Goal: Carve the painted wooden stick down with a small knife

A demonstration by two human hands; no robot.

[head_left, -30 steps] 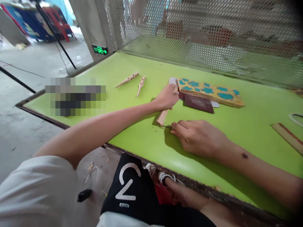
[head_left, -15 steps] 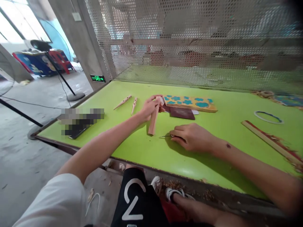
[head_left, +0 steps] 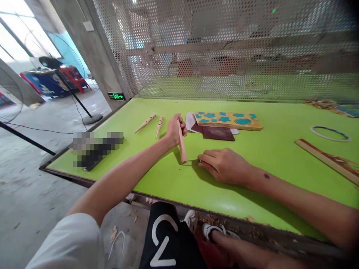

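Squarely in front of the person, a slim wooden stick [head_left: 182, 149] slants over the green bench [head_left: 157, 179], its long axis running mostly away from the body, with the lower end pointing back toward the person and slightly right, and the upper end disappearing into the left hand [head_left: 176, 130]. That left hand is closed around the upper part, fingers curled over it and thumb laid along the top; whether the lower end rests on the bench or hangs just above it, I cannot tell. From the right, the right hand [head_left: 224, 165], knuckles up, pinches a thin metal tool [head_left: 193, 160] between thumb and bent fingers; the tool points left, lying roughly crosswise to the stick, and its tip meets or nearly meets the stick's lower end. Left of the left hand lie two carved pointed sticks [head_left: 159, 125], their narrow tips aimed toward the near side, the farther one slanting more to the left. Beyond the stick, to the right, a yellow board with turquoise patches [head_left: 227, 120] lies lengthwise across the bench, just behind a dark maroon sheet [head_left: 218, 134].
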